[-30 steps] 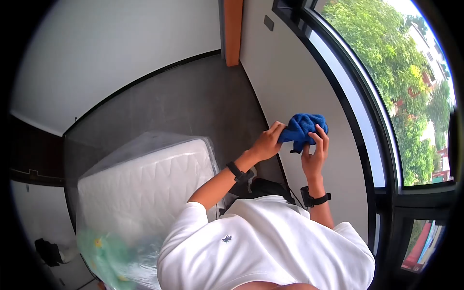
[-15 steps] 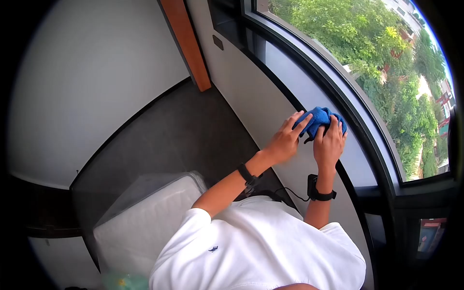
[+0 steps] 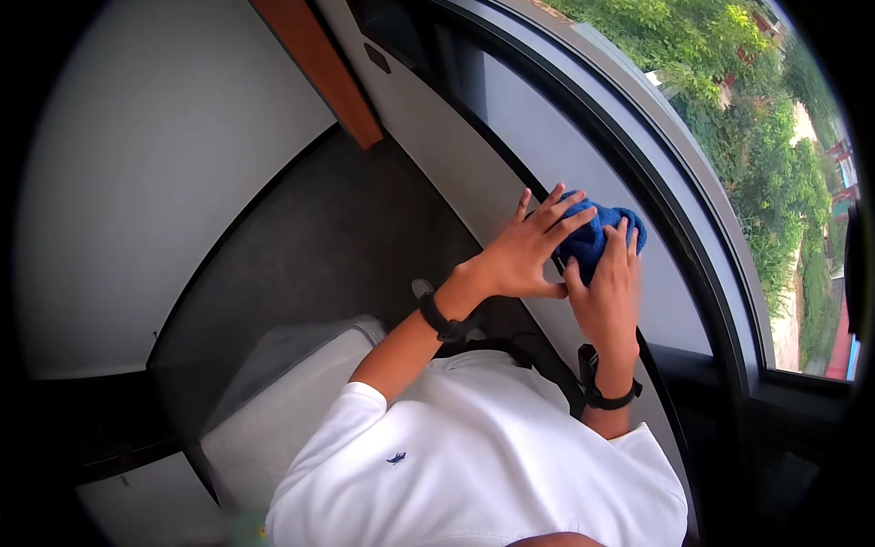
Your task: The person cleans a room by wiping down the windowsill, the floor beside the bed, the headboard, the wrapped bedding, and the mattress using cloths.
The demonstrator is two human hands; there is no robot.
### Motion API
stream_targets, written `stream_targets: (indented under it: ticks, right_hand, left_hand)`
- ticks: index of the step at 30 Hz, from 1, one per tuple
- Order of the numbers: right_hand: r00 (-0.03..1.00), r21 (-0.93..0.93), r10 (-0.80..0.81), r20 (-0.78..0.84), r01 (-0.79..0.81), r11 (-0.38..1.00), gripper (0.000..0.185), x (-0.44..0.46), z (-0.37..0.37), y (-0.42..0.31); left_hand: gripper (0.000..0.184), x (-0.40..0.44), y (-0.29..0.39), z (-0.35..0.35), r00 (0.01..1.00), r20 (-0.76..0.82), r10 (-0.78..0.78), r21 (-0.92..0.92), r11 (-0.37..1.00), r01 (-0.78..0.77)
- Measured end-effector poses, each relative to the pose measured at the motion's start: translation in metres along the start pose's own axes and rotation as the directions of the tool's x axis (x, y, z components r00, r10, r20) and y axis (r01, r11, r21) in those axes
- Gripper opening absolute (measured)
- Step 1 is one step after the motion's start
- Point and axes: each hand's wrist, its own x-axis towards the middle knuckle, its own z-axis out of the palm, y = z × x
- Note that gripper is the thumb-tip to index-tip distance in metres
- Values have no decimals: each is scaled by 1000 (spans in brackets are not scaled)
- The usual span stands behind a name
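Observation:
A crumpled blue cloth rests bunched on the pale window sill, close to the black inner edge. My left hand lies at the cloth's left side, fingers spread and some fingertips touching its top; its thumb points toward my right hand. My right hand grips the near right part of the cloth, fingers over it and thumb at its near edge. Both wrists wear black bands. The underside of the cloth is hidden.
The window glass with trees outside curves along the right. A plastic-wrapped mattress is at lower left on the dark floor. An orange-brown post stands at the wall corner.
My left hand has loosened, its fingers spreading and its thumb moving away from the cloth. The cloth is bunched more tightly beside my right hand. The view has shifted slightly.

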Motion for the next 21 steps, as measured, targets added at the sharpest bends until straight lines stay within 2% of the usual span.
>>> stream_targets:
  ticks: [2,4,8,10,11,13,14,17,19,20,21]
  right_hand:
    - [999,-58,31,7,-30,998,59,-27,-13,15]
    - [996,-146,82,42,-75,986,61,-40,-14,30]
    - [989,-213,145,17,-138,967,57,-42,-14,35]
    - [985,-224,170,3,-165,961,55,-34,-11,32]
    - [984,-218,179,-20,-180,959,54,-30,-6,28]
    - [985,-219,168,-39,-172,960,49,-13,4,16]
    - [985,-225,171,-30,-174,959,49,-4,10,12]
    - [992,-187,105,-73,-117,975,42,21,25,-2]
    - [994,-148,77,-75,-88,985,43,25,24,-8]
    - [995,-108,57,-82,-66,992,44,37,31,-11]
    - [998,-84,8,-63,-14,996,49,56,42,-15]
  left_hand:
    - [100,-7,22,17,993,77,91,-56,995,-86]
    - [105,-8,28,50,991,57,123,-81,990,-118]
    - [115,-17,48,60,977,132,169,-15,986,-169]
    - [115,-12,50,56,976,177,127,182,970,-160]
    - [115,-10,49,52,976,173,131,169,972,-160]
    - [114,-9,34,39,980,174,96,317,937,-148]
    - [114,-7,26,34,980,174,93,307,941,-144]
    - [112,-1,5,19,988,139,62,336,936,-106]
    - [104,-3,11,11,1000,23,15,337,941,-22]
    - [104,-2,6,3,1000,17,6,334,943,-11]
    - [100,-1,-4,-8,997,-69,-16,280,959,35]
